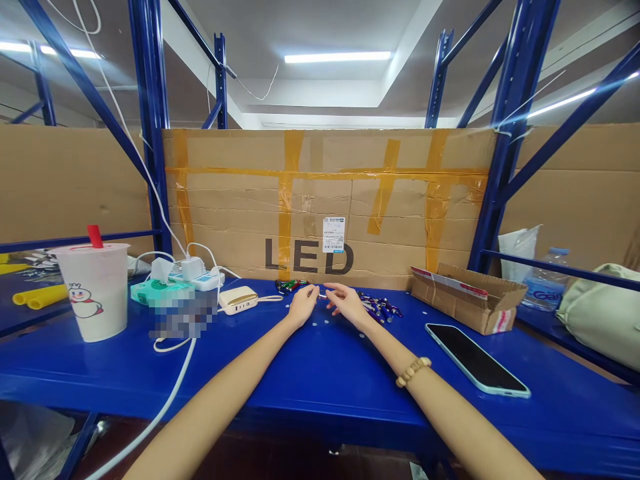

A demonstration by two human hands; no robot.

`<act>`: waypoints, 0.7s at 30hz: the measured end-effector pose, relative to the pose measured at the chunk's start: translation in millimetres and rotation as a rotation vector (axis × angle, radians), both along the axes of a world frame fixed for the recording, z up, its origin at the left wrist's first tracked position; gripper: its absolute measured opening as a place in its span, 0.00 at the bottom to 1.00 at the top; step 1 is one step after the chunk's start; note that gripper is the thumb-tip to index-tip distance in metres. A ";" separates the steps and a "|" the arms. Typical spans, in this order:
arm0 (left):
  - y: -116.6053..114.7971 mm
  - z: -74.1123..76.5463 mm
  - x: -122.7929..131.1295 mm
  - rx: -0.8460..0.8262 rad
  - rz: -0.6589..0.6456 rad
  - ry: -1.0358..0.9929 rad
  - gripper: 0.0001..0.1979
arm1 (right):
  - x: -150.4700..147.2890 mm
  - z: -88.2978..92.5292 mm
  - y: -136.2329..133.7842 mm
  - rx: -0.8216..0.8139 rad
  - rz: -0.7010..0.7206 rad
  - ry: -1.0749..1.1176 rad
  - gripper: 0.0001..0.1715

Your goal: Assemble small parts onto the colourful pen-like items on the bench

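Left hand (pixel 303 308), right hand (pixel 347 304) over blue steel bench (pixel 320 380), either side of small pale sliver (pixel 321 294); coloured cylinders (pixel 377 307) just beyond right hand; smartphone (pixel 475 359), open carton (pixel 467 297) further right.

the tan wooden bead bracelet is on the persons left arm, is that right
No: the tan wooden bead bracelet is on the arm behind the person's right hand, not the left, as the head view shows.
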State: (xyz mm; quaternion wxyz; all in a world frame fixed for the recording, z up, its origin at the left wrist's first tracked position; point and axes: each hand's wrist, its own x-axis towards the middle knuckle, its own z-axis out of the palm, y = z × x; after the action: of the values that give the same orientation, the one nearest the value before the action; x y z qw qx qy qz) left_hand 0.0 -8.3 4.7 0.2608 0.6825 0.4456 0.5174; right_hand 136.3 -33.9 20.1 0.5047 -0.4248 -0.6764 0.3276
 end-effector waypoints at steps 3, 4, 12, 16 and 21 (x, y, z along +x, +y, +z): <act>0.7 0.1 -0.4 0.023 -0.016 -0.011 0.16 | 1.3 -1.1 0.5 0.191 -0.005 -0.222 0.21; 0.7 0.2 -0.5 0.034 -0.023 -0.012 0.17 | 2.0 -1.1 0.5 0.263 -0.012 -0.306 0.20; 0.5 0.2 -1.0 0.087 0.008 0.032 0.17 | 1.5 2.0 -3.1 0.417 -0.058 -0.504 0.16; -0.9 1.0 -0.9 0.090 0.022 0.062 0.18 | -0.2 4.9 -6.7 0.415 -0.120 -0.576 0.13; -2.5 1.5 0.2 0.084 0.025 0.049 0.20 | 0.5 7.7 -7.6 0.437 -0.172 -0.663 0.11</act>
State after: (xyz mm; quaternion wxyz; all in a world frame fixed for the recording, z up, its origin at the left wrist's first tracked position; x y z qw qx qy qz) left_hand 0.1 -10.8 6.2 0.2143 0.6995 0.4381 0.5223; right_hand 136.9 -41.6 27.8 0.3631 -0.4450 -0.8183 -0.0222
